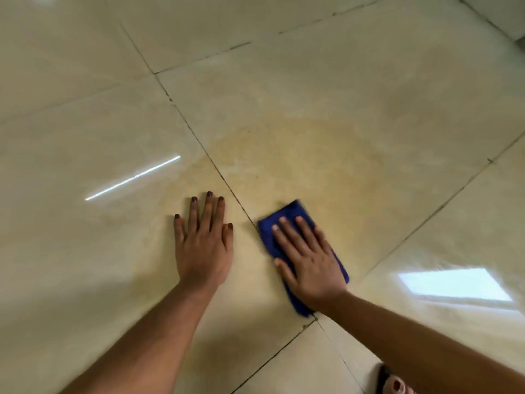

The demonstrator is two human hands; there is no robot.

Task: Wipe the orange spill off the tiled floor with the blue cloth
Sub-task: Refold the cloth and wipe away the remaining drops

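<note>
A faint orange smear point(287, 163) spreads in a wide arc over the glossy cream tiled floor point(85, 81), crossing a dark grout line. The folded blue cloth point(287, 214) lies flat on the near edge of the smear, right of that grout line. My right hand point(306, 260) presses flat on top of the cloth with fingers spread, covering most of it. My left hand point(203, 240) rests palm down on the bare tile just left of the grout line, fingers apart, holding nothing.
Dark grout lines point(181, 112) cross the floor diagonally. Window light reflects on the tile at the right point(454, 285) and as a bright streak at the left point(133, 177). Part of a foot or sandal point(393, 382) shows at the bottom edge.
</note>
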